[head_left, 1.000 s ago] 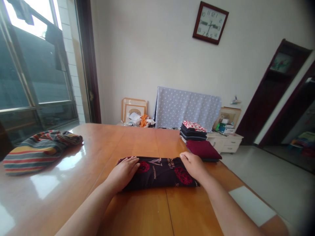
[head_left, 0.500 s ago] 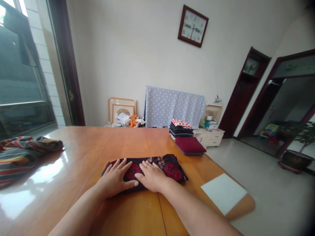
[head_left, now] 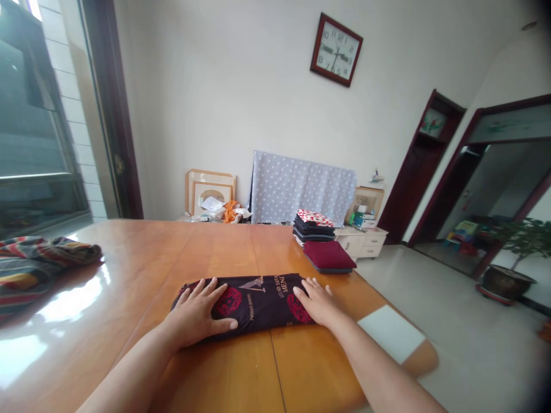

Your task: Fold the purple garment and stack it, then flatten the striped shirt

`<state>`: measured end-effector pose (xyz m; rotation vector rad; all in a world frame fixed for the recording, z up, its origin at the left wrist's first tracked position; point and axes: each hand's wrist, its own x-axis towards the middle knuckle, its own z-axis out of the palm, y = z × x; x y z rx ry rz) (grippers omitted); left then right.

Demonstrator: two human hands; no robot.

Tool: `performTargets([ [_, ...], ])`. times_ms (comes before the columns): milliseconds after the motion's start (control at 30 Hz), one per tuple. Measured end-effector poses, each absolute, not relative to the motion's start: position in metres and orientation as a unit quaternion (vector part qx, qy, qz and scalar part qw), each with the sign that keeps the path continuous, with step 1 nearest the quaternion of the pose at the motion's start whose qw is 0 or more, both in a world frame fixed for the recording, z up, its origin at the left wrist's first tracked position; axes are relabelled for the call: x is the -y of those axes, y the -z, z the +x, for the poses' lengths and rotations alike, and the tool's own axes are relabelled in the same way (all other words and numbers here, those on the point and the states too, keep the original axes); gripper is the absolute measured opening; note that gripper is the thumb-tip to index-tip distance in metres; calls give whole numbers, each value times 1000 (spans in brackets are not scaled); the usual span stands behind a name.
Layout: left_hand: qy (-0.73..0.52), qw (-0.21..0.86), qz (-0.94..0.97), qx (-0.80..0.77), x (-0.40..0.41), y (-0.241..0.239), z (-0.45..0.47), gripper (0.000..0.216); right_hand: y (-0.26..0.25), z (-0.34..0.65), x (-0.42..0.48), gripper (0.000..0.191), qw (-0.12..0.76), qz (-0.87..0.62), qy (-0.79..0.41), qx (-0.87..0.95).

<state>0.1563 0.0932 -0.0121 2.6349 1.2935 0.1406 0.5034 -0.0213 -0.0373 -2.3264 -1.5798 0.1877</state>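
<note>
A folded dark shirt [head_left: 253, 301] with red prints lies flat on the wooden desk [head_left: 142, 269], near its front edge. The left hand [head_left: 198, 312] rests palm down on the shirt's left end, fingers spread and flat, gripping nothing. The right hand [head_left: 315, 302] lies open and flat on the shirt's right end. Farther back on the desk's right side sits a folded maroon cloth [head_left: 328, 256], just before a stack of folded clothes [head_left: 314, 225]. A striped garment [head_left: 34, 267] lies crumpled at the far left.
</note>
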Motion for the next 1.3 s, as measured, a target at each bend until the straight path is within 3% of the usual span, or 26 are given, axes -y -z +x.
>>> performTargets([
  [167,-55,99,891,-439,-93,12,157,111,30,537,3,47,274,-830,-19,486],
  [567,-63,104,892,-435,-97,14,156,110,36,539,-33,20,240,-811,-35,533],
  [767,-71,112,891,-434,-99,16,156,107,34,530,-17,29,217,-791,24,571],
  [933,-73,113,890,-435,-99,17,155,107,32,524,-20,19,225,-792,23,567],
  [1133,-69,117,889,-438,-97,14,155,109,33,529,-36,39,229,-840,8,492],
  [1300,-59,111,888,-443,-93,8,157,110,36,527,-40,32,174,-868,-3,466],
])
